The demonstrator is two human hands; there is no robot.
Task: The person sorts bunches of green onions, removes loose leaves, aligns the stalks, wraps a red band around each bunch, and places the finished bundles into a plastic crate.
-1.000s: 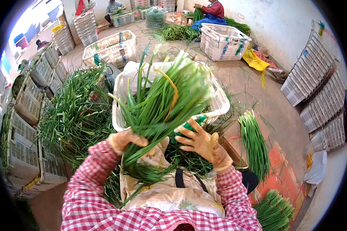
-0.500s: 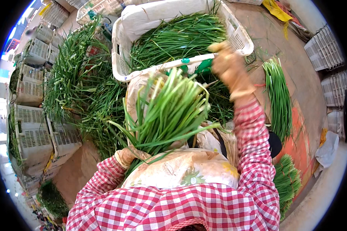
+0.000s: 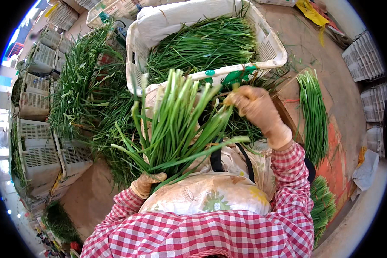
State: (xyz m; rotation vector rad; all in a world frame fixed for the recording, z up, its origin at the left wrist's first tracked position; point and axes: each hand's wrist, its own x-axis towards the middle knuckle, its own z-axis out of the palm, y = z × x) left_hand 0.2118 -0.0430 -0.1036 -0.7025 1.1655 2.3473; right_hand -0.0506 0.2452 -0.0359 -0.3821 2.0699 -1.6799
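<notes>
A loose bunch of garlic chives (image 3: 176,124) stands fanned out over my lap, pale stem ends upward. My gloved left hand (image 3: 147,184) is closed around its lower, leafy part. At the bunch's right side my gloved right hand (image 3: 256,109) is pinched at the pale ends of some stalks; the fingertips are slightly blurred. Just beyond, a white plastic crate (image 3: 206,74) with a white liner holds many more chives (image 3: 206,41). A patterned, soiled apron (image 3: 206,193) covers my lap under the bunch.
To the left lies a big heap of loose green leaves (image 3: 86,90), beside stacked white crates (image 3: 38,142). On the right a tidy chive bundle (image 3: 312,116) rests on a board, with another bundle (image 3: 322,206) nearer me. Grey crates (image 3: 363,56) stand along the right wall.
My right hand has come back from the crate's near rim to the stalk ends of the bunch. The bunch has spread wider and more upright, still in my left hand.
</notes>
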